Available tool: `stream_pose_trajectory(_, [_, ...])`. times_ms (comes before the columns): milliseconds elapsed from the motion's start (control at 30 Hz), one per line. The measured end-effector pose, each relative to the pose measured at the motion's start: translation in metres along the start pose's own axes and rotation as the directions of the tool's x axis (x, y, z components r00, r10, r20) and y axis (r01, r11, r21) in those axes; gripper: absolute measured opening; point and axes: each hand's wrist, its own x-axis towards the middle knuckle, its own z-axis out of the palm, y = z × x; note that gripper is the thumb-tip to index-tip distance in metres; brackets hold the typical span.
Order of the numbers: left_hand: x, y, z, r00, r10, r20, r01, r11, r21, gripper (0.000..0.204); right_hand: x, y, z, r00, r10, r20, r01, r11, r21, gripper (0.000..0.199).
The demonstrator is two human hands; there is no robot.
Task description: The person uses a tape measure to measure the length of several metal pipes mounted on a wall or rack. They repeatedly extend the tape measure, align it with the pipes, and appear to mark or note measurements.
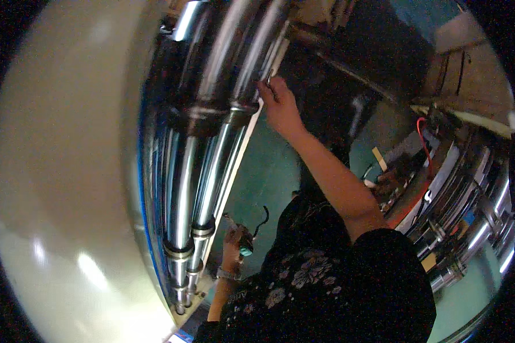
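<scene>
The small metal tool (268, 80) sits in the fingers of the right hand (280, 106), its tip pressed against the collar (243, 108) of a polished steel tube (212, 171), just at the fingertips and above the wrist. The right hand is closed around the tool in a pinch grip, arm stretched forward and up. The kind of tool is too small to tell. Judgement: the work here is a fine adjustment at the collar, so keep the tool square to the joint, press along its axis, and turn from the wrist instead of the shoulder; the mirror finish beside the fingers would mark easily if the tip slips. Below and behind this hand, near the body, the left hand (233, 243) is clenched around a small device with a teal end (246, 248), a black cord looping from it; hold it clear of the tubes. Further tubes (469, 228) lie well apart to the right of the outstretched arm, beyond a red wire (423, 140)
</scene>
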Motion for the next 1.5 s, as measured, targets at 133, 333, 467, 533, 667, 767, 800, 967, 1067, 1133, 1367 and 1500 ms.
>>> stream_pose_trajectory(133, [-0.028, 0.023, -0.026, 0.974, 0.188, -0.124, -0.166, 0.971, 0.171, 0.017, 0.0, -0.079, 0.024, 0.839, -0.512, 0.186, 0.542, 0.815, -0.204, 0.011])
stream_pose_trajectory(333, [-0.089, -0.002, -0.141, 0.546, 0.752, -0.368, -0.255, 0.568, 0.783, 0.037, -0.003, -0.094, 0.114, 0.551, -0.527, 0.647, 0.814, 0.17, -0.555, 0.057])
stream_pose_trajectory(467, [-0.094, 0.045, -0.15, 0.243, 0.852, -0.463, -0.001, 0.477, 0.879, 0.04, 0.017, -0.11, 0.119, 0.464, -0.493, 0.736, 0.853, 0.023, -0.521, 0.051])
stream_pose_trajectory(533, [-0.084, 0.044, -0.215, 0.297, 0.93, -0.216, 0.18, 0.168, 0.969, 0.034, 0.021, -0.113, 0.123, 0.442, -0.598, 0.669, 0.834, 0.0, -0.551, 0.051])
stream_pose_trajectory(667, [-0.08, 0.048, -0.253, 0.383, 0.859, 0.34, 0.412, -0.489, 0.769, 0.026, 0.016, -0.104, 0.136, 0.378, -0.628, 0.68, 0.854, -0.048, -0.519, 0.055])
stream_pose_trajectory(767, [-0.074, 0.06, -0.242, 0.486, 0.874, 0.007, 0.311, -0.181, 0.933, 0.027, 0.02, -0.096, 0.134, 0.355, -0.596, 0.72, 0.856, -0.102, -0.506, 0.057])
stream_pose_trajectory(800, [-0.072, 0.063, -0.238, 0.513, 0.855, -0.069, 0.304, -0.105, 0.947, 0.028, 0.023, -0.093, 0.133, 0.352, -0.585, 0.731, 0.856, -0.115, -0.504, 0.058])
stream_pose_trajectory(967, [-0.071, 0.07, -0.228, 0.584, 0.783, -0.214, 0.297, 0.039, 0.954, 0.031, 0.024, -0.088, 0.125, 0.352, -0.524, 0.776, 0.844, -0.181, -0.505, 0.067])
stream_pose_trajectory(1067, [-0.071, 0.069, -0.226, 0.609, 0.754, -0.247, 0.302, 0.067, 0.951, 0.032, 0.017, -0.091, 0.125, 0.36, -0.513, 0.779, 0.832, -0.201, -0.517, 0.062])
stream_pose_trajectory(1133, [-0.068, 0.066, -0.223, 0.624, 0.732, -0.274, 0.31, 0.09, 0.946, 0.033, 0.012, -0.098, 0.126, 0.366, -0.522, 0.77, 0.831, -0.189, -0.523, 0.054])
stream_pose_trajectory(1367, [-0.075, 0.066, -0.203, 0.577, 0.776, -0.254, 0.341, 0.053, 0.938, 0.04, 0.007, -0.102, 0.121, 0.315, -0.578, 0.753, 0.84, -0.2, -0.505, 0.052])
stream_pose_trajectory(1500, [-0.08, 0.07, -0.185, 0.427, 0.821, -0.38, 0.352, 0.236, 0.906, 0.045, 0.021, -0.089, 0.12, 0.353, -0.537, 0.766, 0.831, -0.196, -0.521, 0.063])
